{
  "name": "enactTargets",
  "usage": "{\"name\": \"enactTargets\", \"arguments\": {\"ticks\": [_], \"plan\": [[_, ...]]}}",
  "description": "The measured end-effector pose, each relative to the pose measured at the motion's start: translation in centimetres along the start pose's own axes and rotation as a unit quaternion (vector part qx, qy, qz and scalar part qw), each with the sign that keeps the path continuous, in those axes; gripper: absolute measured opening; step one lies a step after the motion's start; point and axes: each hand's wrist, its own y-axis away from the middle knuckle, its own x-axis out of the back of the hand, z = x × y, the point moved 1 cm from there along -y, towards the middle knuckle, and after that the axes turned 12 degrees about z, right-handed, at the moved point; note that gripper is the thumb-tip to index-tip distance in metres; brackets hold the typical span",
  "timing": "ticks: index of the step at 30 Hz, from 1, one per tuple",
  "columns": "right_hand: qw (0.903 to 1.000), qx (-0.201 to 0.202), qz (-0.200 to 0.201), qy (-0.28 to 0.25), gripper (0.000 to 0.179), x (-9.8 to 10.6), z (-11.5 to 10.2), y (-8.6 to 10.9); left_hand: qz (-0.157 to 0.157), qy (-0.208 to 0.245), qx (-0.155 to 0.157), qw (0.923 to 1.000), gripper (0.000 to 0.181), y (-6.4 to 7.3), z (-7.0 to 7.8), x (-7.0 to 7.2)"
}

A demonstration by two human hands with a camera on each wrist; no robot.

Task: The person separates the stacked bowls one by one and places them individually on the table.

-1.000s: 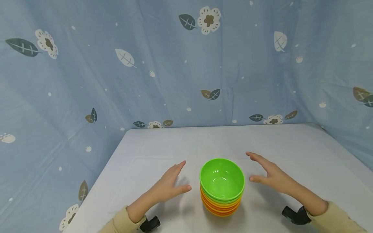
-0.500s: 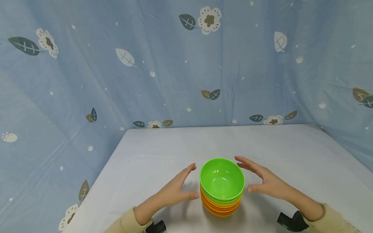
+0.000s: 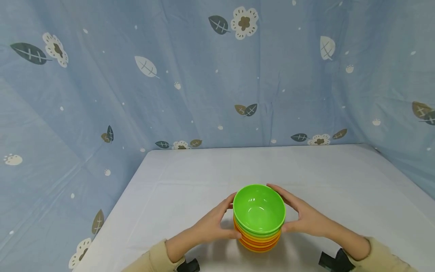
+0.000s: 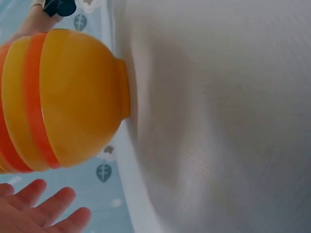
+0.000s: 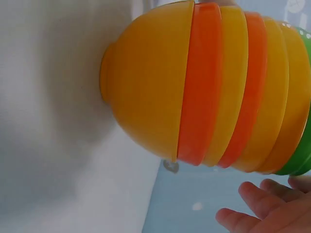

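Note:
A stack of nested bowls stands upright on the white-covered table, a bright green bowl [image 3: 259, 209] on top and yellow and orange bowls [image 3: 257, 247] below. My left hand [image 3: 214, 223] is at the stack's left side, thumb low in front and fingers near the green rim. On the opposite side, my right hand [image 3: 307, 217] frames the stack with fingers behind the rim and thumb at the right front. In the left wrist view, spread fingers [image 4: 56, 206] lie apart from the yellow bottom bowl [image 4: 80, 97]. The right wrist view shows extended fingers [image 5: 262, 201] close beside the stack; contact is unclear.
The white tablecloth [image 3: 190, 170] spreads around the stack. A blue curtain [image 3: 190, 94] with leaf and flower prints hangs behind the table and along its sides. Dark wrist-worn devices [image 3: 336, 260] sit at the beige cuffs.
Both hands have moved inward, from well apart on either side of the bowl stack to right beside it. The stack has stayed in place.

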Motion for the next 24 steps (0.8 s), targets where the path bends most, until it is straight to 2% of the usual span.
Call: {"name": "enactTargets", "arguments": {"ticks": [4,11,17,24], "plan": [[1.0,-0.001,0.006,0.001,0.085,-0.2,-0.2,0.0,-0.004,0.02,-0.002,0.9998,0.096,-0.2,0.1,-0.2],[0.9997,-0.009,0.023,0.004,0.086,-0.8,-0.6,0.1,-0.012,0.021,-0.03,0.9993,0.102,-0.3,0.2,-0.8],[0.9987,-0.025,0.042,-0.015,0.088,-1.6,-0.8,0.1,-0.01,0.019,-0.018,0.9996,0.105,-0.2,0.1,-1.2],[0.9976,-0.02,0.06,-0.027,0.089,-2.0,-0.8,0.1,-0.019,0.069,-0.029,0.997,0.102,-0.4,-0.1,-1.4]]}}
